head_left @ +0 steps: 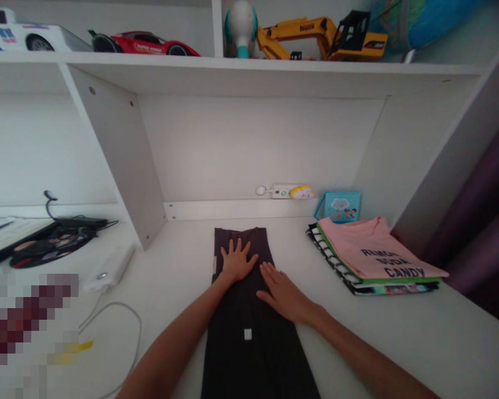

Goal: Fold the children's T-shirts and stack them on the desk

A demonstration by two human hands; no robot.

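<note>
A long black garment (253, 360), perhaps trousers folded lengthwise, lies flat on the white desk and runs off the bottom of the view. Its narrower end is toward the back panel, and a small white label shows on it. Fingers spread, my left hand (237, 263) rests on the cloth near that far end. My right hand (283, 292) lies flat at the garment's right edge, fingers stretched out. Nothing is held in either hand. To the right sits a stack of folded clothes with a pink shirt (366, 249) with black lettering on top.
A blue desk calendar (341, 206) stands behind the stack, left of which a white power strip (283, 191) is fixed to the panel. Leftward are an upright divider (112, 149), a white box with a cable (114, 266) and a black mouse (41, 247). Overhead, a shelf (253, 66) carries toys.
</note>
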